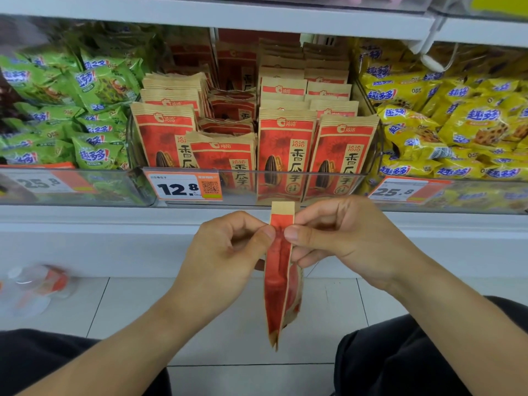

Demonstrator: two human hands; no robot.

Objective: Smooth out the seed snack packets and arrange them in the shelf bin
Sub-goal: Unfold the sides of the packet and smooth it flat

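Packet (281,270) hangs edge-on below the shelf, in front of the bin (285,184). My left hand (228,250) and right hand (340,241) both pinch it near its top, thumbs against the red side. More red seed packets (285,144) stand upright in rows in the bin, behind a 12.8 tag (183,187).

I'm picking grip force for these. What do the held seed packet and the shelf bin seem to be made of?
Seed packet: looks like matte kraft paper, tan edges and red print without glare; any lining can't be seen. Shelf bin: clear rigid plastic, glossy, packets showing through its front wall.
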